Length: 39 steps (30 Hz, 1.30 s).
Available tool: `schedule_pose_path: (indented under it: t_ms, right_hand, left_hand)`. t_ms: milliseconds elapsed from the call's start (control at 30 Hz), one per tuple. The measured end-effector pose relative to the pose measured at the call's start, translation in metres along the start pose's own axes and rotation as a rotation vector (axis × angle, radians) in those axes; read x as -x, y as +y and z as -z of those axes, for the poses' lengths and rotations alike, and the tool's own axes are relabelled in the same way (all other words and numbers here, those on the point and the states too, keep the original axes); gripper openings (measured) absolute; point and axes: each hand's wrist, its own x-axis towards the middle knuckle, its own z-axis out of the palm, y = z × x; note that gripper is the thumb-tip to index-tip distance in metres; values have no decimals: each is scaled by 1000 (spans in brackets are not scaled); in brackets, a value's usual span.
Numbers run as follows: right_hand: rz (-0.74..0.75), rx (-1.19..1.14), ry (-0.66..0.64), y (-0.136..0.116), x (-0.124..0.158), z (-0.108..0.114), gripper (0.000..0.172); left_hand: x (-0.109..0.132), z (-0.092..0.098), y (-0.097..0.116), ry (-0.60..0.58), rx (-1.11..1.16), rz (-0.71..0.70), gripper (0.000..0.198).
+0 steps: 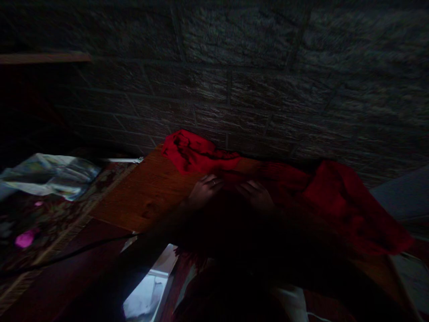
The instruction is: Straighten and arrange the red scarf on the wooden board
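Observation:
A crumpled red cloth stretches across a wooden board, up against the wall. Its left end is bunched up, and the middle lies in deep shadow. My left hand, with a ring on one finger, is closed on the cloth's shadowed middle part. Just to the right, my right hand has its bent fingers on the same part, pointing towards the left hand. The fingertips of both hands are hard to make out in the dark. A dark red fringe hangs below my left forearm.
The wooden board has its left edge beside a patterned rug. On the left lie a crinkled plastic bag and a pink object. A dark cord runs below. A block wall rises behind. A pale box-like object is below.

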Motion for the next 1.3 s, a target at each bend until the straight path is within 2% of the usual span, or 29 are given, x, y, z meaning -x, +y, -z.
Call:
schedule_pose_path:
  t_ms: [100, 200, 333, 433, 567, 633, 700, 800, 900, 1033, 1200, 1300]
  right_hand:
    - [33, 14, 2, 5, 3, 2, 33]
    - [65, 20, 5, 8, 10, 5, 31]
    - [43, 50, 36, 8, 20, 5, 34]
    - [-1, 45, 61, 8, 21, 4, 40]
    - [-57, 67, 59, 14, 22, 9, 43]
    - [-69, 85, 11, 20, 31, 15, 47]
    - [-97, 101, -40, 28, 49, 23, 52]
    - [-233, 150, -67, 36, 83, 31, 55]
    - [-480, 207, -138, 36, 107, 31, 58]
    - [-752, 221, -321, 26, 110, 32, 62]
    - [-839, 205, -448, 21, 95, 45, 63]
    - [-834, 174, -464, 23, 96, 50, 66]
  left_hand:
    - [-7, 3, 1, -43, -10, -104, 38]
    - [-9, -2, 4, -31, 33, -187, 35]
    - [-4, -13, 6, 83, 13, -170, 29]
    - [-5, -13, 7, 109, -19, -161, 28]
    - [-20, -7, 9, 12, -82, -172, 37]
    - [-27, -8, 10, -52, -91, -181, 40]
    - [-29, -12, 10, -67, -84, -187, 37]
    - [-25, -20, 11, 34, -57, -171, 30]
    - [-19, -23, 12, 121, -30, -171, 34]
    - [-17, -23, 14, 109, -2, -178, 39]
    - [-18, -25, 12, 118, 23, -162, 39]
    - [-18, -26, 11, 146, 31, -163, 39]
